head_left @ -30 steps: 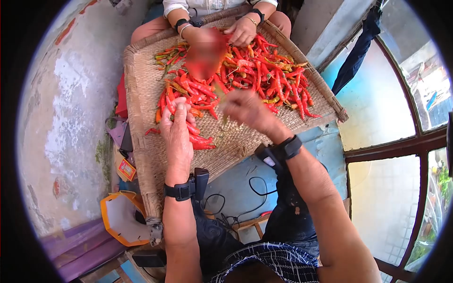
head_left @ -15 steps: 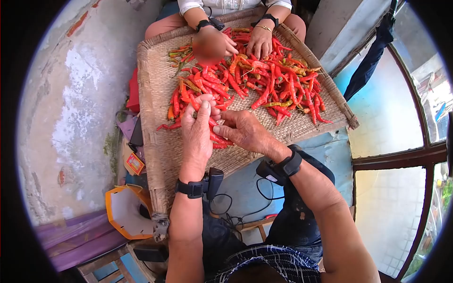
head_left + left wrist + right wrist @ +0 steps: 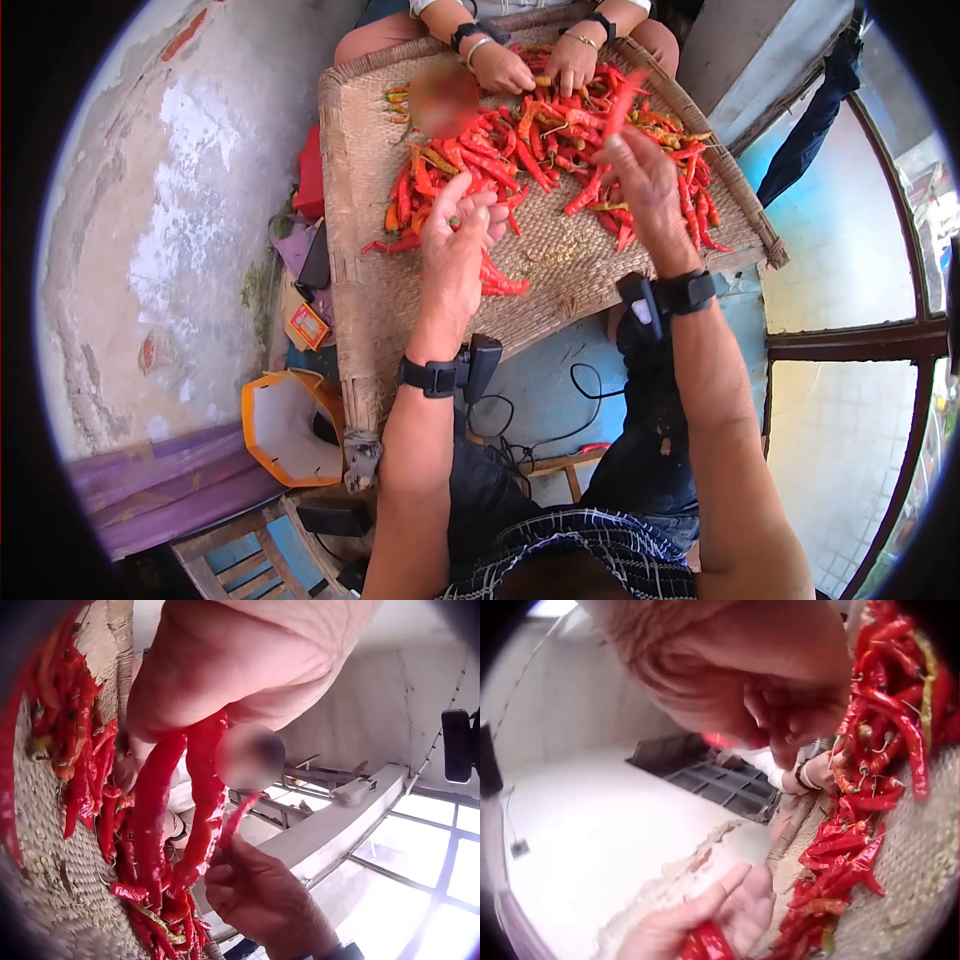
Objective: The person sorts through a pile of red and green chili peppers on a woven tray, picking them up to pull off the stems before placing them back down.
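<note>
My left hand [image 3: 455,245] is over the near left part of a woven tray [image 3: 575,265]. It holds red chili peppers [image 3: 500,278], whose long bodies hang below the palm; in the left wrist view two chili peppers [image 3: 202,802] show clearly. A green stem end shows by the thumb. My right hand [image 3: 648,190] is raised over the right side of the heap, pinching one red chili pepper [image 3: 622,105] that points up and away. The heap of red chili peppers [image 3: 530,150], some orange or yellowish, covers the tray's far half.
Across the tray, another person's two hands [image 3: 573,65] work at the heap's far edge. Small pale bits [image 3: 560,252] lie on the weave. A whitewashed wall [image 3: 180,250] stands left, framed windows [image 3: 840,430] right. Black cables [image 3: 520,450] hang below the near edge.
My right hand came in to the chili peppers at my left hand, then moved up and right, carrying one chili pepper. My left hand keeps its hold. The head view has shifted slightly.
</note>
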### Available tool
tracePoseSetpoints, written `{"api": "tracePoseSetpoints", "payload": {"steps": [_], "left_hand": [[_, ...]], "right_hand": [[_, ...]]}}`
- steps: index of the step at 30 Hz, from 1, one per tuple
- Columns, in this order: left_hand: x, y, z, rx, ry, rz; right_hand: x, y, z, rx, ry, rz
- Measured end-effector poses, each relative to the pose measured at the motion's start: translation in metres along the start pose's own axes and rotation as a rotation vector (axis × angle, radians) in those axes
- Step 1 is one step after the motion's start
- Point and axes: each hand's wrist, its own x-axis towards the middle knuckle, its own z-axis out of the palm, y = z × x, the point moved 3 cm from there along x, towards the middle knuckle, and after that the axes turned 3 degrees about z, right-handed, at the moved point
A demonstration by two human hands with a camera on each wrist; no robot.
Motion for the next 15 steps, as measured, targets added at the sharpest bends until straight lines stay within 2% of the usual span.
{"api": "tracePoseSetpoints", "payload": {"steps": [1, 2, 4, 5, 7, 8, 10, 12, 14, 15], "left_hand": [[0.002, 0.000, -0.002, -0.058, 0.010, 0.038], [0.003, 0.000, -0.005, -0.053, 0.021, 0.031], [0.006, 0.001, -0.006, -0.156, -0.019, 0.086], [0.006, 0.002, -0.004, -0.156, -0.022, 0.099], [0.005, 0.003, -0.001, -0.151, -0.035, 0.097], [0.005, 0.004, 0.000, -0.150, -0.053, 0.099], [0.003, 0.007, 0.001, -0.125, -0.039, 0.084], [0.004, 0.007, 0.001, -0.150, -0.043, 0.114], [0.005, 0.007, 0.003, -0.176, -0.047, 0.104], [0.004, 0.008, 0.004, -0.144, -0.001, 0.108]], "right_hand": [[0.006, 0.003, -0.009, -0.254, 0.015, 0.022], [0.001, 0.006, -0.003, -0.251, 0.006, 0.032], [-0.015, 0.008, 0.019, -0.372, -0.043, -0.254], [-0.023, 0.020, 0.036, -0.350, -0.135, -0.457], [-0.049, 0.011, 0.062, -0.294, -0.676, 0.006], [-0.052, 0.011, 0.067, -0.287, -0.678, 0.011], [-0.061, 0.011, 0.079, -0.257, -0.850, 0.022], [-0.061, 0.012, 0.081, -0.172, -0.822, 0.025], [-0.057, 0.012, 0.079, -0.106, -0.712, 0.082], [-0.053, 0.015, 0.079, -0.096, -0.721, 0.051]]}}
